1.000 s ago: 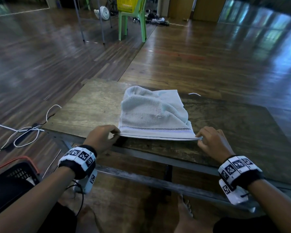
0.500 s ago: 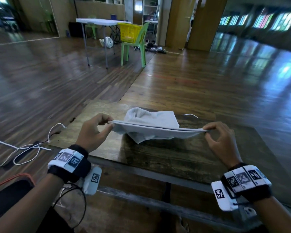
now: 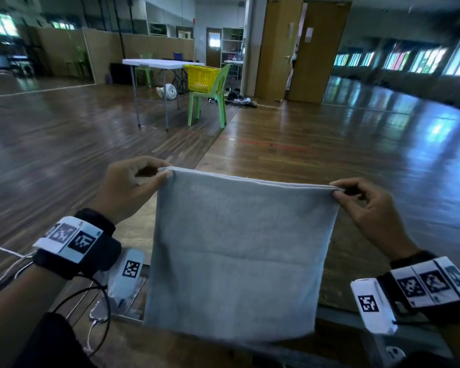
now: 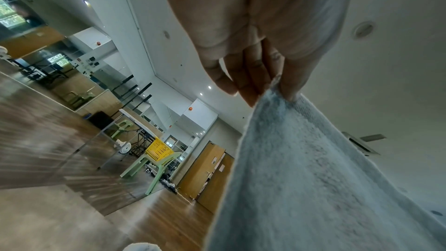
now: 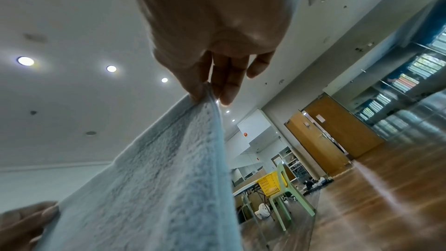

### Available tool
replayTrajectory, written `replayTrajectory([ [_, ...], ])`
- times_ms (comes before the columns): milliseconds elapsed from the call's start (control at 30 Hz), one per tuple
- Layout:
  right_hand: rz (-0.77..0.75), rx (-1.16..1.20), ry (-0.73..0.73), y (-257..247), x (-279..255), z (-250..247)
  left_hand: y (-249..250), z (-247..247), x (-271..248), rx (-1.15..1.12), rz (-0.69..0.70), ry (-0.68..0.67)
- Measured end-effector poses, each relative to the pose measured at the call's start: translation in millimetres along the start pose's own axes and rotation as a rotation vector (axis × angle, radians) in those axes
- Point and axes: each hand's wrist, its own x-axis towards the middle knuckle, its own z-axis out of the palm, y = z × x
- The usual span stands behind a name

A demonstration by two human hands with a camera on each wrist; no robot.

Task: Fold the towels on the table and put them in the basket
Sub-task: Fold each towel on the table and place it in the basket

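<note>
Grey towel (image 3: 237, 251), flat on the table (image 3: 356, 274) a second ago, now hangs in the air above it; left hand (image 3: 129, 187) and right hand (image 3: 367, 208) each pinch a top corner, likely ready for the next fold

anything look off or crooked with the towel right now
Nothing stands out. The towel hangs flat between the left hand and right hand, each pinching a top corner. Its top edge dips slightly toward the right hand, and no stains or tears show.
</note>
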Motion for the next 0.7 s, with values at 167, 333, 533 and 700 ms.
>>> replayTrajectory([
  [167,-0.072,-0.05,-0.009,-15,-1,-11,5,-8,1,0.015,-0.028,0.0],
  [333,-0.101,-0.068,0.013,-19,-1,-18,18,-16,1,-0.005,-0.027,-0.022],
  [533,-0.169,-0.056,0.093,-29,1,-23,31,-25,6,-0.038,-0.009,0.001],
  [700,-0.259,-0.102,0.068,-40,4,-29,40,-30,12,-0.098,0.0,0.022],
])
